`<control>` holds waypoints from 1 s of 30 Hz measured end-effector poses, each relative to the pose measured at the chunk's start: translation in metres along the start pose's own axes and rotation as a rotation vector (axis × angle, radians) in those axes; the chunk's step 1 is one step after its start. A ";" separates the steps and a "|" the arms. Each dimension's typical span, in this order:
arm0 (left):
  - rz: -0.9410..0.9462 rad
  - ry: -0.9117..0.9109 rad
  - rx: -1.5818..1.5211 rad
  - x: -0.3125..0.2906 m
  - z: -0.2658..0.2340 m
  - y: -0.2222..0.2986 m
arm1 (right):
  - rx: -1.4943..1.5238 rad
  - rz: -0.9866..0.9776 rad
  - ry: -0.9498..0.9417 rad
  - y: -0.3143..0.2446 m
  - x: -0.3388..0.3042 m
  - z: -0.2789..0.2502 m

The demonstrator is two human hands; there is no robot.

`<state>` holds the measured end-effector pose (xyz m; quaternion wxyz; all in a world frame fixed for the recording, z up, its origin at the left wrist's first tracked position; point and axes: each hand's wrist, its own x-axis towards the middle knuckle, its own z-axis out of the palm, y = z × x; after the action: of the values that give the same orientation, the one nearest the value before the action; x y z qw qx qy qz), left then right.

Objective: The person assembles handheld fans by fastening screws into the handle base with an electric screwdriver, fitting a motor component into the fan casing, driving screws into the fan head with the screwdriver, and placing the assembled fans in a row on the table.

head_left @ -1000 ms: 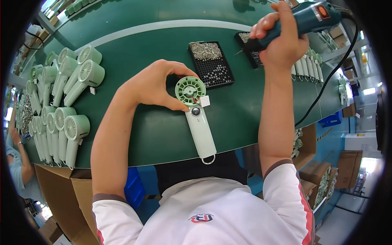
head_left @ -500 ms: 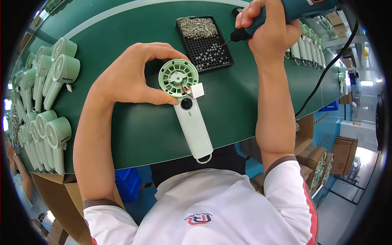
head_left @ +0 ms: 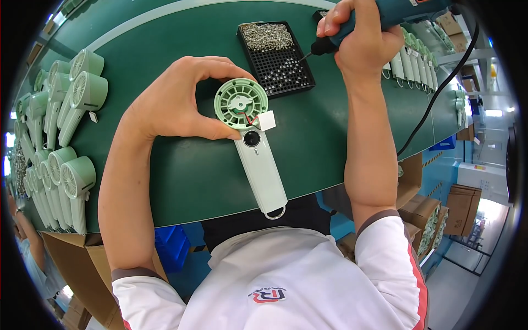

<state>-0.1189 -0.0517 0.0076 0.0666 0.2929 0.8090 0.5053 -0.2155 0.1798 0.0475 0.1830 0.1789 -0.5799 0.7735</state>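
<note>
My left hand [head_left: 184, 102] is closed around the round head of a pale green handheld fan [head_left: 261, 173], which lies with its handle toward me. Red wire and a white square tab [head_left: 266, 120] show at the open head. In my right hand [head_left: 369, 41] is a teal electric screwdriver [head_left: 388, 16], tilted so its thin bit points down and left. The bit's tip is at the right side of a black screw tray [head_left: 286, 85], over the rows of holes where several screws stand. A heap of loose screws [head_left: 268, 37] fills the tray's far end.
Several green fans [head_left: 88, 91] stand in groups at the left of the green table [head_left: 192, 190]. More fan handles [head_left: 410, 66] line the right side. The screwdriver's black cable [head_left: 448, 85] hangs down at the right. Below the table edge are a blue bin [head_left: 172, 247] and cardboard boxes.
Hardly anything differs. The fan and both hands are in nearly the same places, and the screwdriver's bit stays at the screw tray.
</note>
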 end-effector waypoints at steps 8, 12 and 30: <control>0.004 0.024 -0.008 -0.003 0.001 -0.002 | -0.059 -0.100 -0.098 -0.001 -0.009 0.006; -0.012 0.020 -0.004 -0.002 0.002 0.000 | -0.037 -0.068 -0.073 0.002 -0.005 0.001; 0.048 0.039 -0.045 -0.002 0.003 -0.007 | 0.231 0.068 0.046 -0.071 -0.032 0.057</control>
<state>-0.1187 -0.0528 -0.0001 0.0454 0.3008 0.7913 0.5303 -0.1489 0.1407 0.1057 0.1481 0.1611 -0.4883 0.8448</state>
